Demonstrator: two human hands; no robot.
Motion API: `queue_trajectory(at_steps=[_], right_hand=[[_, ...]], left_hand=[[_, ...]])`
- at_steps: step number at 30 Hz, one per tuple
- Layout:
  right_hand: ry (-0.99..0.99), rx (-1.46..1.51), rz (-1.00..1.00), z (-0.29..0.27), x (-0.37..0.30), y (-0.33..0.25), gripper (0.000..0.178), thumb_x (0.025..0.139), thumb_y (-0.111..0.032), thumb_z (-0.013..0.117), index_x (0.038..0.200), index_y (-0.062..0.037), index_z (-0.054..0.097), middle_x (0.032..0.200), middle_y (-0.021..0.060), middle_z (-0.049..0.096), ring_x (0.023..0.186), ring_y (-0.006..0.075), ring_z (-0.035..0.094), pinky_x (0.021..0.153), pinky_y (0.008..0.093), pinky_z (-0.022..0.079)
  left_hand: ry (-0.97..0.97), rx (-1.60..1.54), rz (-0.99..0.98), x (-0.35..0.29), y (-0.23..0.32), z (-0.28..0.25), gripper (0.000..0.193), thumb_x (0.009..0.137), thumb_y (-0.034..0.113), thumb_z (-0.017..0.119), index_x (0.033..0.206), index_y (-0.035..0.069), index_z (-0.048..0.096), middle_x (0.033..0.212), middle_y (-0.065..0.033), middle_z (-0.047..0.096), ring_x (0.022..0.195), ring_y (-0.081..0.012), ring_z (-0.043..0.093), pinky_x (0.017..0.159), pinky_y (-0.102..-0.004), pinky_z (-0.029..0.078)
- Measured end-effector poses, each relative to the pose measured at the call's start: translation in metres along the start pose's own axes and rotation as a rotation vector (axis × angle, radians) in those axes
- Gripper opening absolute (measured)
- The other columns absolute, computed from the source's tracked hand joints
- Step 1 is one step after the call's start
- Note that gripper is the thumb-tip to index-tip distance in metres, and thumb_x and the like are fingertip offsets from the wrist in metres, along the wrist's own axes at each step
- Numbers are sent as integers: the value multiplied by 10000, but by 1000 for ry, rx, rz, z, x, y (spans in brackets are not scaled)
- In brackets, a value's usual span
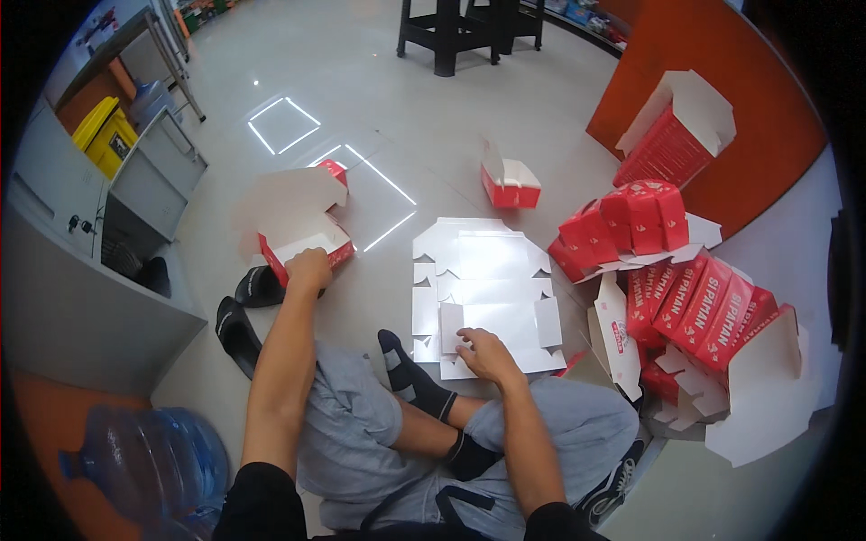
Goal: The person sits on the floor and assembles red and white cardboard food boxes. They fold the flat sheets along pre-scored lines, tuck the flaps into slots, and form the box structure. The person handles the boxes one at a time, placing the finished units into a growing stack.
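Note:
Out to the left, my left hand (309, 269) has its fingers closed on the near side of a folded red box with white insides (311, 236). Its lid stands up, blurred at one edge. In front of my crossed legs lie flat white box blanks (492, 293), seemingly stacked, with notched edges and a few side flaps raised. My right hand (490, 354) is over their near part, fingers apart and slightly bent, beside a raised flap (453, 327). It holds nothing, and I cannot tell whether the fingertips touch the card.
An open red box (511, 191) stands beyond the blanks. Several folded red boxes (695, 307) are piled at the right, by an orange panel (695, 54). Black sandals (238, 334), a large blue water bottle (158, 460) and a grey cabinet (81, 270) are at the left.

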State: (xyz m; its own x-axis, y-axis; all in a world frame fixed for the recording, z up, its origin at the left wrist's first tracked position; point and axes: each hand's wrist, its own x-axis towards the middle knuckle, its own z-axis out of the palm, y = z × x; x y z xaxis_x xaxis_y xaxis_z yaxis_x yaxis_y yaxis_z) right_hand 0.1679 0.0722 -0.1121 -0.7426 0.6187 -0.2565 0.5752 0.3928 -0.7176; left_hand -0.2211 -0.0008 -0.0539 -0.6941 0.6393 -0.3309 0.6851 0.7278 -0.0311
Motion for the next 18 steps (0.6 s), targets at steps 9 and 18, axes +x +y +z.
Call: queue_trajectory(at_steps=[9, 18], right_hand=[[134, -134, 75, -4, -8, 3, 390, 886, -256, 686, 1210, -45, 643, 1162, 217, 661, 1129, 381, 617, 968, 478, 500], [33, -315, 401, -31, -8, 19, 942, 610, -406, 921, 1423, -159, 516, 1529, 159, 369, 1378, 397, 363, 1021, 609, 443]], left_hand=[[303, 21, 88, -2, 4, -8, 233, 868, 162, 642, 1052, 37, 710, 1040, -193, 728, 993, -393, 700, 853, -500, 546], [49, -529, 381, -56, 121, 68, 430, 879, 334, 684, 1153, 3, 694, 1131, -190, 714, 1030, -377, 685, 919, -445, 529]])
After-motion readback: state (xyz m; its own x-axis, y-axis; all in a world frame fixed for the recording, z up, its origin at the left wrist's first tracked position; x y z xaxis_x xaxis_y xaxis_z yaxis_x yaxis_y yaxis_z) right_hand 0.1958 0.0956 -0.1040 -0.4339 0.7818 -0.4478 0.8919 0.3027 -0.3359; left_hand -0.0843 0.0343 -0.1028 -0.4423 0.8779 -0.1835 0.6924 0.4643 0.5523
